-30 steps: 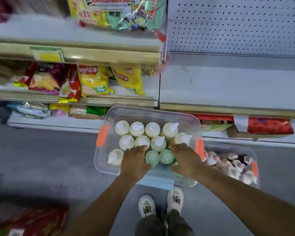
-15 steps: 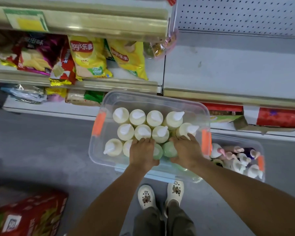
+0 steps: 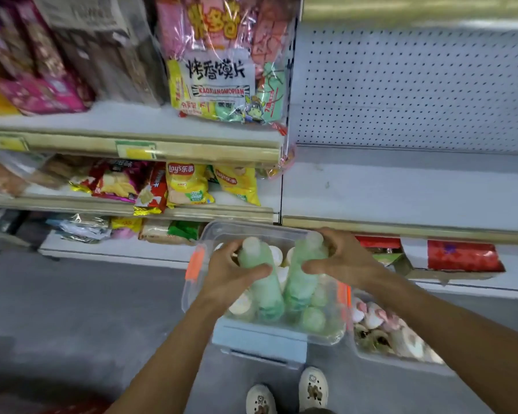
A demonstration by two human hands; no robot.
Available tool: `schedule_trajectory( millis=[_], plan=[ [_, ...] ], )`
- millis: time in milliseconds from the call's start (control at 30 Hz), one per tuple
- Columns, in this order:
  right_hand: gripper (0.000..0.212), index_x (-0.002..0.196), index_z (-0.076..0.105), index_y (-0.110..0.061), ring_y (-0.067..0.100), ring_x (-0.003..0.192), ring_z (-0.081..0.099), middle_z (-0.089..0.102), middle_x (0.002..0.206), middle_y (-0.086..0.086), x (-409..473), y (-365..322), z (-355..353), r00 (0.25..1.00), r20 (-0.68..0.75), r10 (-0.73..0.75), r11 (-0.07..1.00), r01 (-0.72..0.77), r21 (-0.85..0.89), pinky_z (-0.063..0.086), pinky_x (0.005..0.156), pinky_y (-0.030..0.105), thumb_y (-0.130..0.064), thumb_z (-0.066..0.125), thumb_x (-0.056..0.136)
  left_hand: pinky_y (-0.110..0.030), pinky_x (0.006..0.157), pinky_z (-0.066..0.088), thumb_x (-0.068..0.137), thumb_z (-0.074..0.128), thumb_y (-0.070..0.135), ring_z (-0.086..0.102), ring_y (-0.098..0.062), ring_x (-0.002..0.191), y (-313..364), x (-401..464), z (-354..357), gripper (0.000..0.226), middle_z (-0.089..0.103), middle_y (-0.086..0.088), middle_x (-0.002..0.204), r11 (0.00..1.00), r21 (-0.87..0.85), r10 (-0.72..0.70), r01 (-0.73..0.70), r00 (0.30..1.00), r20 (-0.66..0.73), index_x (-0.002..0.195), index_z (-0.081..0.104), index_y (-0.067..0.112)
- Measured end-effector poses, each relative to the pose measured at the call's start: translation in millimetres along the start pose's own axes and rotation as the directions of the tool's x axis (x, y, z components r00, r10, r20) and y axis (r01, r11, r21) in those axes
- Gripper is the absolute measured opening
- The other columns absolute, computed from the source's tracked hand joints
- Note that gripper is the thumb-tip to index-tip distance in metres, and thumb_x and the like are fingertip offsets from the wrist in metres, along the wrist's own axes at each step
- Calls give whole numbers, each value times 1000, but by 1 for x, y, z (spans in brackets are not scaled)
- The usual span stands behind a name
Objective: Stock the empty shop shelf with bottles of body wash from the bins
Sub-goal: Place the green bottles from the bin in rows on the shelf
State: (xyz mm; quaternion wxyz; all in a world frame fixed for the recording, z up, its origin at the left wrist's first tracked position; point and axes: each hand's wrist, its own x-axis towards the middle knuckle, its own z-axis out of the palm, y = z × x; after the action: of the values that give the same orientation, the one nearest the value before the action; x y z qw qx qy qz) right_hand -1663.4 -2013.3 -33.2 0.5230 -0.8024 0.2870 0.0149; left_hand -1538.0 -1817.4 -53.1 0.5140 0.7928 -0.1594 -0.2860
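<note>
My left hand (image 3: 228, 271) grips a pale green body wash bottle (image 3: 263, 288) near its top. A second green bottle (image 3: 302, 276) is held the same way by my right hand (image 3: 341, 259). Both bottles are lifted above the clear bin with orange latches (image 3: 192, 264), which holds several more white-capped and green bottles. The empty white shelf (image 3: 401, 192) with a pegboard back lies up and to the right of the bin.
A second clear bin (image 3: 383, 333) of mixed bottles sits on the floor to the right. Snack bags (image 3: 186, 183) fill the shelves at left. Red packs (image 3: 464, 255) lie on the lowest right shelf. My shoes (image 3: 287, 392) stand on grey floor below the bin.
Both hands have closed round a green bottle each and lifted them up out of the bin. The view has tilted upward, showing more of the shelves.
</note>
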Motion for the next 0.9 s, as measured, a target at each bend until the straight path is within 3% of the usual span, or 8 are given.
schedule_trajectory(
  millis=[100,233,367,433,533,700,767,900],
  plan=[
    [29,93,67,-8,26,83,69,71,93,14,-12,-36,-21,998,-67,-12,992,21,125,56,77,45,-11,82,68,-25,69,56,71,84,11,67,-10,78,44,-10,-16,29,75,2,86,988,-150,38,-43,999,-34,95,71,19],
    [20,96,67,-6,20,87,68,73,97,13,-33,-81,-43,989,-125,-74,962,104,254,55,81,36,-9,75,78,-27,68,56,74,82,20,71,-15,77,101,-22,-34,25,76,-3,86,953,-291,72,-81,997,-42,96,73,11],
    [32,99,69,-14,11,85,69,74,91,0,-47,-118,-72,972,-169,-163,913,214,348,54,78,26,-23,75,69,-25,65,56,77,80,28,69,-12,71,156,-27,-38,23,75,-1,78,938,-298,179,-178,984,-25,87,74,9],
    [39,102,66,-14,13,88,69,73,96,1,-46,-134,-88,965,-194,-176,894,239,379,53,81,25,-26,78,67,-21,60,53,82,74,26,65,-9,64,180,-27,-34,17,72,5,68,926,-295,239,-237,971,-28,79,71,10],
    [61,114,61,-8,19,95,69,71,106,8,-42,-157,-118,943,-242,-230,888,305,343,53,88,31,-35,79,63,-26,62,54,85,70,25,67,-14,66,215,-22,-28,19,71,2,67,899,-343,273,-273,961,-50,82,70,7],
    [67,114,62,-13,20,98,69,71,107,7,-31,-209,-178,875,-317,-366,851,453,266,52,85,30,-44,79,57,-27,52,54,86,70,29,68,-20,61,270,-10,-22,25,72,-13,77,860,-426,275,-280,958,-76,94,72,5],
    [76,116,59,-15,21,105,66,69,111,6,-23,-234,-201,836,-360,-414,826,511,238,51,93,36,-50,82,52,-29,58,58,84,71,33,69,-20,67,288,0,-21,25,73,-11,82,848,-425,290,-315,949,-125,92,74,10],
    [84,134,48,-11,19,112,59,61,115,3,0,-280,-242,753,-441,-488,774,607,181,48,98,38,-44,82,65,-31,64,55,83,71,40,69,-21,69,321,21,-22,35,73,-10,79,838,-408,313,-362,932,-184,91,73,6]
  ],
)
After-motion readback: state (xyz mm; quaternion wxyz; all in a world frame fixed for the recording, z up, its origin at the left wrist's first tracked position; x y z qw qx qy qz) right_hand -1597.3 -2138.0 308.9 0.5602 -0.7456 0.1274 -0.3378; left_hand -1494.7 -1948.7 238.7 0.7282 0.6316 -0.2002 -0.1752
